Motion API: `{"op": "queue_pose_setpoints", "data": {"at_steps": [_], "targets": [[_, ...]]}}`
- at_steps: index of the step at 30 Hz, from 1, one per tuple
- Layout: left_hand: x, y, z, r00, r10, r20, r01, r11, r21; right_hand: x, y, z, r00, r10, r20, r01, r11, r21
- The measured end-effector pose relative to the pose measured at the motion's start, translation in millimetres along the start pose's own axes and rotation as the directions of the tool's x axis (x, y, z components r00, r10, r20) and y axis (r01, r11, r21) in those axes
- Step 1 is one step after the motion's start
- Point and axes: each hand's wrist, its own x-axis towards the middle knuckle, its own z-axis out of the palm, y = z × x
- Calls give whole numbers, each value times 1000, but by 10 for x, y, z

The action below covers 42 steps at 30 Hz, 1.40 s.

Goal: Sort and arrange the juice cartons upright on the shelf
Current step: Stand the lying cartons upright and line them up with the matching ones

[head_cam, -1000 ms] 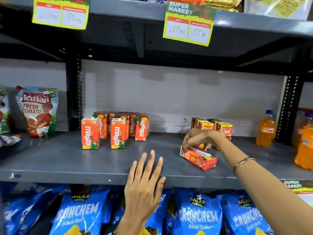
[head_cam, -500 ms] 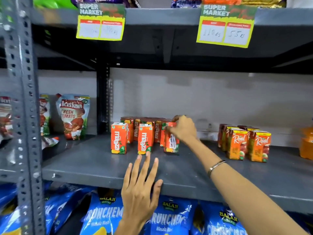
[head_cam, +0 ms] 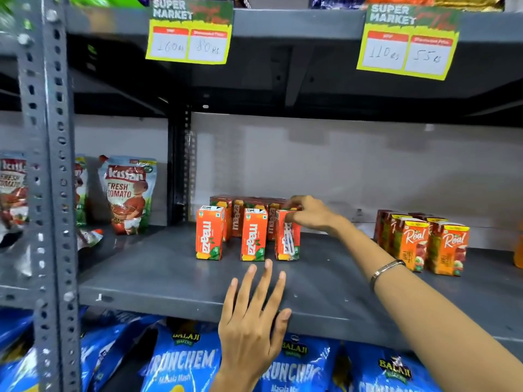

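Observation:
Three orange Maaza cartons stand upright in a front row on the grey shelf (head_cam: 147, 275): a left one (head_cam: 210, 233), a middle one (head_cam: 254, 235) and a right one (head_cam: 287, 235). More Maaza cartons (head_cam: 243, 210) stand in a row behind them. My right hand (head_cam: 307, 212) pinches the top of the right front carton. My left hand (head_cam: 252, 321) lies flat on the shelf's front edge, fingers spread, holding nothing. To the right stands a group of Real cartons (head_cam: 424, 244), all upright.
Kissan tomato pouches (head_cam: 128, 193) lean against the back wall at the left, past a perforated steel upright (head_cam: 48, 165). Blue Balaji Crunchem bags (head_cam: 181, 363) fill the shelf below. Yellow price tags (head_cam: 189, 32) hang from the shelf above. An orange bottle shows at the far right edge.
My right hand carried a fallen carton from beside the Real group over to the Maaza group and stood it upright at the right of the front row. The view shifted left.

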Motion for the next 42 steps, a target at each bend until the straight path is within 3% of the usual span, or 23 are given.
{"op": "queue_pose_setpoints", "data": {"at_steps": [3, 10, 12, 16, 20, 26, 31, 37, 42], "targets": [[3, 8, -9, 1000, -6, -4, 6, 1000, -16, 6, 54, 1, 999, -37, 18, 36, 998, 42], [-12, 6, -15, 1000, -13, 13, 14, 999, -33, 47, 142, -10, 996, -1, -91, -5, 997, -73], [-14, 12, -23, 1000, -13, 15, 13, 999, -36, 37, 138, -9, 999, 2, -48, -6, 997, -76], [-4, 11, -32, 1000, -14, 20, 15, 999, -31, -17, 122, -32, 988, -44, 150, 15, 981, 191], [0, 11, -31, 1000, -17, 17, 17, 1000, -23, -3, 160, -80, 971, -94, 218, 52, 980, 191], [-4, 11, -29, 1000, -18, 24, 19, 999, -29, 17, 246, -142, 981, -107, 163, 96, 993, 74], [-5, 10, -29, 999, -15, 32, 16, 999, -33, 29, 286, -65, 981, -104, 163, 84, 988, 127], [-10, 8, -30, 999, -15, 42, 17, 999, -39, 8, 266, -17, 991, -113, 69, 111, 993, 30], [-13, 5, -28, 999, -20, 49, 22, 999, -42, -23, 277, 38, 982, -70, 175, 45, 988, 146]]}}
